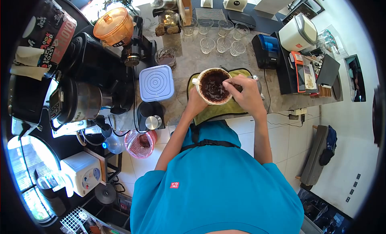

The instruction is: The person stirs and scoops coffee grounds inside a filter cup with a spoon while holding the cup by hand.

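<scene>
A white cup point(198, 82) with a handle on its left holds dark brown, wet-looking contents with froth or grounds round the inner wall. My left hand point(196, 102) is wrapped about the cup's near left side, its fingers partly hidden underneath. Over the cup's right rim, my right hand point(246, 92) is closed in a pinch, fingertips above the dark contents. Whatever it pinches is too small and covered to name. Under the cup lies a green cloth point(204, 115) with a dark border. A metal object point(255, 78) shows just beyond my right hand.
Left of the cup stand a blue-lidded container point(156, 83), a black device with a metal knob point(153, 122) and a glass point(165, 58). Several clear glasses point(224, 45) stand behind. A grinder point(86, 101) is further left; a blue-topped black printer point(266, 51) sits right.
</scene>
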Available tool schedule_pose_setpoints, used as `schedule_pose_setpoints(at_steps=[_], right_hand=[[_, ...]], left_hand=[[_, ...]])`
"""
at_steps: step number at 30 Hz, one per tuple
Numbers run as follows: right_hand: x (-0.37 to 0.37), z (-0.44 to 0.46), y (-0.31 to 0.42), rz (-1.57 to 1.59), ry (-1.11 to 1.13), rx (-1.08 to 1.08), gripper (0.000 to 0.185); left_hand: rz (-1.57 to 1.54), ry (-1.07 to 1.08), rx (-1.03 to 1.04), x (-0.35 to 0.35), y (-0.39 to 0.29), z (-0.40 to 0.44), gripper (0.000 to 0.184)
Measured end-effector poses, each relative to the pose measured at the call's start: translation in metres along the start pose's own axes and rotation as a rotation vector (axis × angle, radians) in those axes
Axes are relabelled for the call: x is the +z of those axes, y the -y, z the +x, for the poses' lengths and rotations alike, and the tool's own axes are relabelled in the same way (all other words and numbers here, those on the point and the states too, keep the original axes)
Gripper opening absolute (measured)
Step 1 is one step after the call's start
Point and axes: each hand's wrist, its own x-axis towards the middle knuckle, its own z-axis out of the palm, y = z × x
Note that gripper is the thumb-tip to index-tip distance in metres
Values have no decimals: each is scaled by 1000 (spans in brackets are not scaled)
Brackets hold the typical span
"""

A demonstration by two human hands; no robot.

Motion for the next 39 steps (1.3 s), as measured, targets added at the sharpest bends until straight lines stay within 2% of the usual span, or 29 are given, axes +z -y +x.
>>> schedule_pose_setpoints(at_steps=[2, 4, 7, 9, 11, 15, 18, 21, 22, 25, 27, 33, 35, 39], right_hand=[[1, 0, -1, -1, -64, 36, 18], [1, 1, 1, 48, -33, -29, 18], [0, 0, 0, -38, 22, -49, 18], [1, 3, -1, -55, -19, -8, 17], [5, 4, -5, -42, -132, -86, 17], [4, 1, -2, -7, 21, -97, 17], [5, 2, -2, -45, -106, -40, 17], [3, 4, 3, 23, -70, -80, 17], [1, 4, 5, 16, 12, -53, 18], [3, 4, -1, -47, -64, -123, 17], [4, 7, 0, -52, -79, -90, 17], [5, 8, -1, -28, -2, -156, 16], [7, 11, -8, -45, -113, -131, 15], [6, 8, -6, 2, -9, -130, 16]], left_hand=[[-4, -12, 10, 2, 2, -1, 50], [-52, 26, -66, 1, 2, -2, 50], [-25, -7, -7, 1, 3, -1, 50], [-28, -21, 7, 1, 4, 0, 50], [8, 17, 11, -1, -1, 0, 50], [-70, 22, -29, -1, -2, -1, 50], [-78, 63, -68, -1, -2, -1, 51], [-76, 36, -61, 0, 0, -2, 52], [-77, 38, -66, 0, 1, -2, 52], [-94, 19, -74, 3, 6, -4, 53], [-86, 11, -55, 3, 7, -2, 54], [-107, 12, -59, 1, 6, -4, 49], [-98, 29, -61, 4, 7, -4, 47], [-106, -15, -42, 6, 6, -4, 45]])
